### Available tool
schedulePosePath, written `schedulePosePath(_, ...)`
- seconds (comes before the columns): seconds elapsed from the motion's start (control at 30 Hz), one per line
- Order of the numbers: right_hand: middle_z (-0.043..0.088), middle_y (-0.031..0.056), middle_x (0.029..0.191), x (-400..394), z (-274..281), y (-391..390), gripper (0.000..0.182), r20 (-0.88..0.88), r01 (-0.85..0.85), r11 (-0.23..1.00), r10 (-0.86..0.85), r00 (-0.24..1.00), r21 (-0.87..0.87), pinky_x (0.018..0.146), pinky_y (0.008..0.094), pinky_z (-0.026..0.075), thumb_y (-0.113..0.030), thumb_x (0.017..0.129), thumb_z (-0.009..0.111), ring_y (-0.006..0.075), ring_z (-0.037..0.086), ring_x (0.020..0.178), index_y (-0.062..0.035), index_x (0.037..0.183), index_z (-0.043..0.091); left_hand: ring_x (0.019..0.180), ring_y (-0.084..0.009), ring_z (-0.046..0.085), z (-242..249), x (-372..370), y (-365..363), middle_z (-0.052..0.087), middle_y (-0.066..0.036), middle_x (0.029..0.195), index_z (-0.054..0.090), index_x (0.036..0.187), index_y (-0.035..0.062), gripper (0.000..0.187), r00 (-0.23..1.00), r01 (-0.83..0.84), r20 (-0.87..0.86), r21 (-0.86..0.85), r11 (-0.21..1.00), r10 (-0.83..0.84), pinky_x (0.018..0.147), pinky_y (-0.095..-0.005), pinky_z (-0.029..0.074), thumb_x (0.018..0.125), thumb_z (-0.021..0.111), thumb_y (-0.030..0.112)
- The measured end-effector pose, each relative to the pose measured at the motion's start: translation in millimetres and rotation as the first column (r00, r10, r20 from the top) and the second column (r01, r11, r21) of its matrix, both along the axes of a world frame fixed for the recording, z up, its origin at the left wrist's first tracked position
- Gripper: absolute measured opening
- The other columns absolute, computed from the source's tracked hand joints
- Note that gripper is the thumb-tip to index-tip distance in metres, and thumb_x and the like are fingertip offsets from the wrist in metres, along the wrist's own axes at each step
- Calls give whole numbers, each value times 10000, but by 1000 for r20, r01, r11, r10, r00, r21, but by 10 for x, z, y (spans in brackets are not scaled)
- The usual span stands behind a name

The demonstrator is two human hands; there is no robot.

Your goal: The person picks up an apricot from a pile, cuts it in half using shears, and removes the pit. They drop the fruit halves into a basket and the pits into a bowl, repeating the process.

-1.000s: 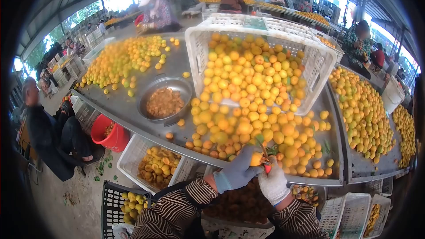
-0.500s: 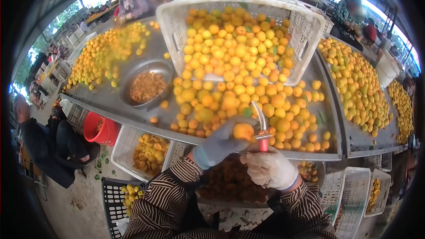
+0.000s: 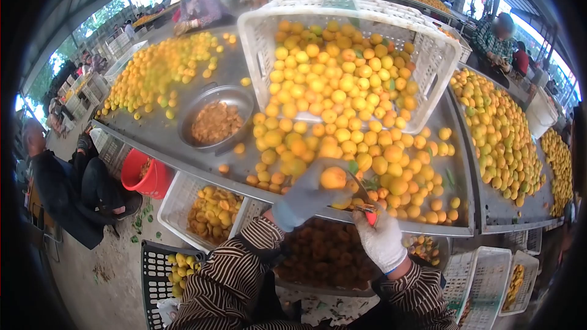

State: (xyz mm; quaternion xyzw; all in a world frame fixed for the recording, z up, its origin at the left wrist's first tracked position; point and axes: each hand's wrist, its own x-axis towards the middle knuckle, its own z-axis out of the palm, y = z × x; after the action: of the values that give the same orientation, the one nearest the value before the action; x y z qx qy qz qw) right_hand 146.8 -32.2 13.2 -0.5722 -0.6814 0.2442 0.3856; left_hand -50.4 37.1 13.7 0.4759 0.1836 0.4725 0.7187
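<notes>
My left hand point(image 3: 304, 194), in a grey glove, is closed around an orange-yellow apricot point(image 3: 333, 178) held over the front edge of the metal table. In a white glove, my right hand point(image 3: 383, 243) grips a red-handled knife point(image 3: 370, 216) with a curved blade. The blade leans up and left, right beside the apricot. Just beyond both hands lies a heap of loose apricots point(image 3: 391, 168), spilling from a tipped white plastic crate point(image 3: 247, 43). A metal bowl point(image 3: 184, 123) with orange-brown pieces stands on the table to the left.
Below the table edge are a white crate of cut apricots point(image 3: 214, 214), a red bucket point(image 3: 160, 180) and a black crate point(image 3: 151, 287). More apricot heaps point(image 3: 498, 134) lie right and left. A seated person point(image 3: 67, 189) is at left; other people work across the tables.
My right hand has turned the knife, so its blade now tilts left beside the apricot instead of pointing up. My left hand still holds the apricot. The whole view has shifted slightly.
</notes>
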Motion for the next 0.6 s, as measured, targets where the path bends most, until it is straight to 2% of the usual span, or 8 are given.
schedulePosePath(0.07, 655, 228, 792, -2, 84, 5, 265, -63, -54, 992, 47, 997, -114, 669, 421, 521, -243, 902, 653, 416, 655, 801, -2, 1007, 619, 918, -177, 631, 14, 5, -18, 594, -110, 1154, 393, 1358, 46, 597, 924, -110, -333, 237, 965, 186, 768, -273, 538, 869, 726, 127)
schedulePosePath(0.2, 661, 221, 804, -10, -23, 33, 272, -97, -58, 996, 52, 994, -69, 684, 401, 521, -244, 906, 650, 401, 662, 815, 0, 1027, 627, 825, -148, 608, 36, 9, -47, 606, -94, 1113, 395, 1357, 68, 519, 958, -37, -283, 44, 998, 48, 683, -261, 514, 927, 660, 189)
schedulePosePath(0.27, 671, 211, 820, -16, 8, 21, 285, -109, -33, 994, 22, 994, -106, 693, 390, 521, -244, 904, 652, 375, 673, 819, -2, 1054, 628, 855, -169, 601, 40, 12, -40, 593, -111, 1144, 399, 1354, 35, 434, 982, -25, -191, -51, 998, 14, 718, -276, 511, 997, 525, 246)
schedulePosePath(0.3, 671, 211, 820, -24, 30, 19, 285, -108, -34, 994, 22, 994, -104, 693, 390, 521, -244, 904, 652, 375, 673, 819, -2, 1054, 628, 855, -169, 601, 22, 16, -23, 593, -111, 1144, 399, 1354, 35, 434, 982, -25, -190, -49, 998, 15, 718, -276, 511, 997, 525, 246)
schedulePosePath(0.37, 676, 192, 814, -33, 69, 21, 287, -153, -13, 994, -4, 988, -109, 689, 381, 520, -236, 899, 654, 350, 683, 802, -2, 1063, 626, 998, -235, 610, -14, 34, 22, 567, -130, 1199, 405, 1340, -10, 439, 991, 57, 129, -136, 989, -39, 836, -342, 519, 1033, 417, 304)
schedulePosePath(0.4, 676, 192, 814, -28, 70, 18, 287, -151, -12, 994, -4, 988, -108, 689, 381, 520, -236, 899, 654, 350, 683, 802, -2, 1063, 626, 998, -235, 610, -13, 23, 26, 567, -130, 1199, 405, 1340, -10, 439, 991, 58, 131, -135, 989, -40, 836, -342, 519, 1033, 417, 304)
schedulePosePath(0.47, 674, 180, 796, -18, 63, 11, 280, -212, -21, 969, -33, 977, -248, 687, 372, 520, -225, 893, 657, 338, 687, 788, -2, 1059, 624, 1155, -300, 571, 18, -17, 23, 537, -146, 1246, 390, 1346, -52, 416, 943, 200, 314, -256, 946, -115, 990, -433, 481, 1006, 474, 172)
schedulePosePath(0.6, 667, 181, 778, -4, 18, 12, 266, -304, -107, 899, -30, 952, -425, 673, 363, 519, -214, 887, 661, 335, 689, 770, -2, 1044, 623, 1217, -319, 546, 14, -33, 26, 522, -157, 1280, 368, 1382, -30, 473, 982, 106, 182, -272, 956, -57, 1066, -485, 435, 950, 542, 55)
